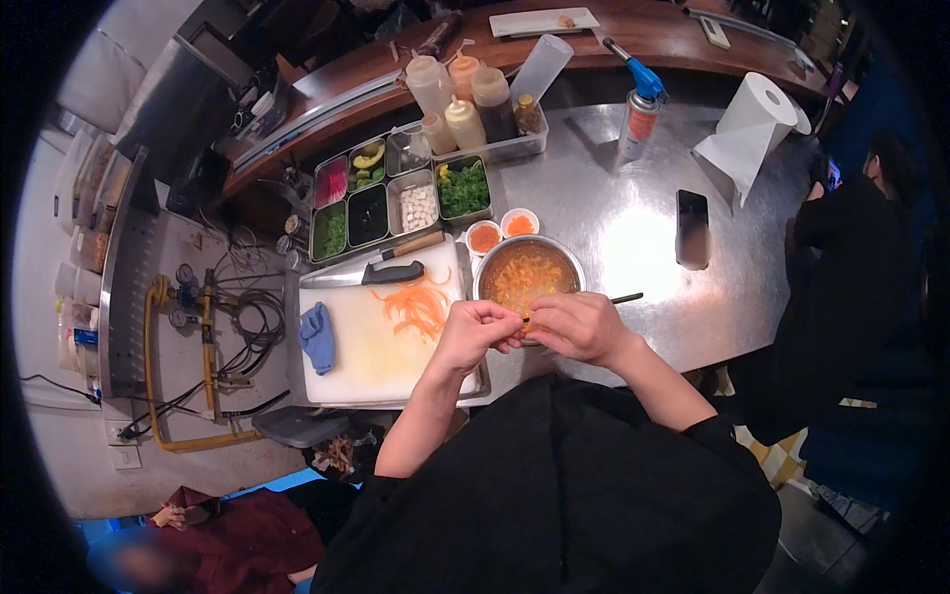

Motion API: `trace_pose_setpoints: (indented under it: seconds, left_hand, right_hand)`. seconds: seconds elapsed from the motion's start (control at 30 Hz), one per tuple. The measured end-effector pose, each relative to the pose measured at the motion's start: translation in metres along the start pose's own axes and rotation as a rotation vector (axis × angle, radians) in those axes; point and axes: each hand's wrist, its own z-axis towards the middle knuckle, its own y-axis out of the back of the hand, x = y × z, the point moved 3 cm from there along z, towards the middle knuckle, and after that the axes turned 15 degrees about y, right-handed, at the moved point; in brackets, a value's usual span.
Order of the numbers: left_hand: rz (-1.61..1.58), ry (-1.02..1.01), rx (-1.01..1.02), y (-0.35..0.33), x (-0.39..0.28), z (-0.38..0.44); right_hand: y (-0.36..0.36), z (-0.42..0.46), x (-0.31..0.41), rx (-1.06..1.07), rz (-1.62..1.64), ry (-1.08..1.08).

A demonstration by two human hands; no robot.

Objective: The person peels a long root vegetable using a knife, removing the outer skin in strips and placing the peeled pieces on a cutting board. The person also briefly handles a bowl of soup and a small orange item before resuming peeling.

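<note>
Over the near rim of a steel bowl (573,260), both of my hands come together. My right hand (582,327) holds a thin black stick (627,298), likely a chopstick, whose far end points right. At the stick's other end, the fingertips of my left hand (479,334) are pinched; a bit of orange shows just below, and the fingers hide the rest. Orange curls (527,275) lie in liquid inside the bowl. Left of it, thin orange vegetable strips (412,308), which look like carrot, are spread on a white cutting board (371,364).
Two knives, one black-handled (393,273), and a blue cloth (317,338) lie on the board. Behind are two small orange-filled cups (484,237), a garnish tray (386,200) and squeeze bottles (466,125). A blowtorch (640,111), paper roll (757,111) and phone (692,230) stand right, near a seated person (839,282).
</note>
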Motion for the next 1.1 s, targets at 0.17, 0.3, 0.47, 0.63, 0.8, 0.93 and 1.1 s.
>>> trace_pose_setpoints:
  seconds: [0.17, 0.3, 0.47, 0.63, 0.8, 0.93, 1.1]
  left_hand:
    - [-0.077, -0.007, 0.012, -0.005, 0.001, -0.001]
    - [-0.022, -0.085, -0.018, -0.009, 0.0, -0.001]
    - [0.369, -0.295, -0.167, -0.004, -0.005, 0.003]
    - [0.69, -0.591, -0.261, -0.016, -0.033, -0.006]
    - [0.801, -0.647, -0.228, -0.016, -0.03, -0.001]
    - [0.752, -0.573, -0.223, -0.005, -0.014, 0.017]
    - [0.711, -0.435, -0.28, 0.012, 0.0, 0.044]
  right_hand:
    - [-0.001, -0.002, -0.004, -0.036, -0.024, 0.017]
    - [-0.004, -0.005, -0.006, -0.022, -0.01, -0.084]
    - [-0.003, -0.003, -0.01, 0.071, 0.083, -0.254]
    - [0.006, 0.0, -0.019, 0.116, 0.181, -0.347]
    - [-0.003, -0.012, -0.027, 0.111, 0.311, -0.431]
    - [-0.009, -0.025, -0.036, 0.155, 0.251, -0.457]
    - [0.004, -0.036, -0.052, 0.277, 0.139, -0.613]
